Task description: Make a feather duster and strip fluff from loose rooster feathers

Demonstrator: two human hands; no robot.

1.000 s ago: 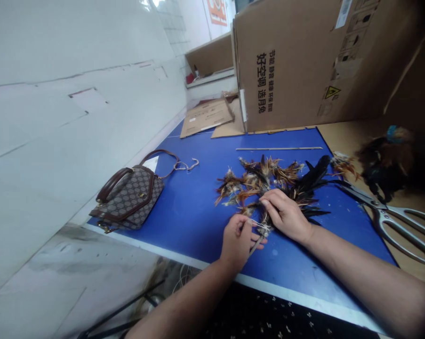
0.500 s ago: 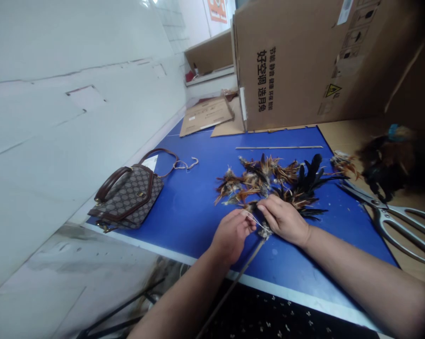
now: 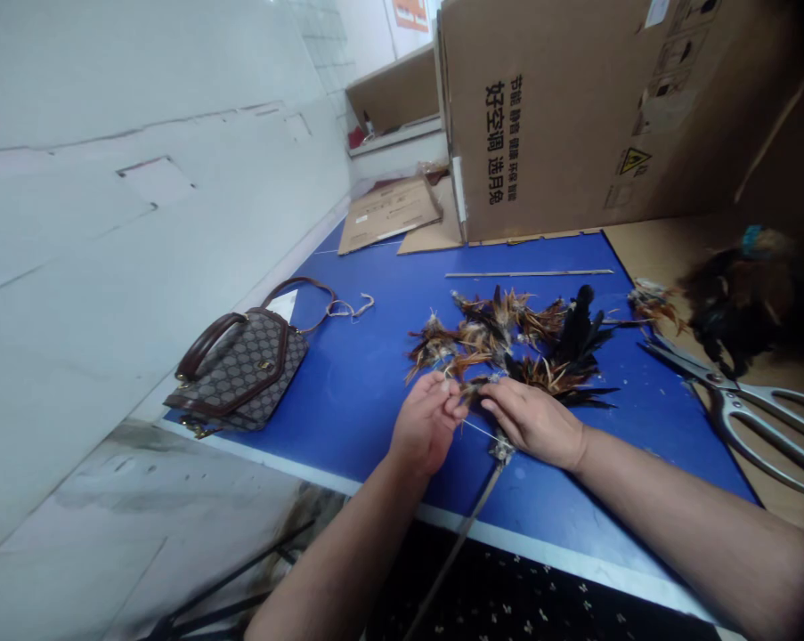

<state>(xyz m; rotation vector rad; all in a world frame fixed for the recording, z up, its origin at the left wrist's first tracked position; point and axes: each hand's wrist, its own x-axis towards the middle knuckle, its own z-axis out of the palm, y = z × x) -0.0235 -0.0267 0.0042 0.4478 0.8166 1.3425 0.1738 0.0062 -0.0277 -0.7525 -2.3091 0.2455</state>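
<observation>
A bunch of brown and black feathers (image 3: 541, 343) lies on the blue table top (image 3: 368, 383), bound to a thin stick (image 3: 461, 534) that runs off the near edge. My right hand (image 3: 535, 418) is closed on the bound base of the feathers. My left hand (image 3: 425, 423) sits just to its left, fingers pinched on a thin pale thread (image 3: 478, 430) stretched between the two hands.
A patterned brown handbag (image 3: 238, 361) rests at the table's left edge by the white wall. Large metal scissors (image 3: 742, 405) lie at the right. More feathers (image 3: 732, 298) sit on cardboard there. A big cardboard box (image 3: 575, 107) stands behind, a thin stick (image 3: 528, 273) before it.
My left hand has moved up and away from me, drawing the thread taut. The feather bunch has turned and more of the stick now hangs over the near edge.
</observation>
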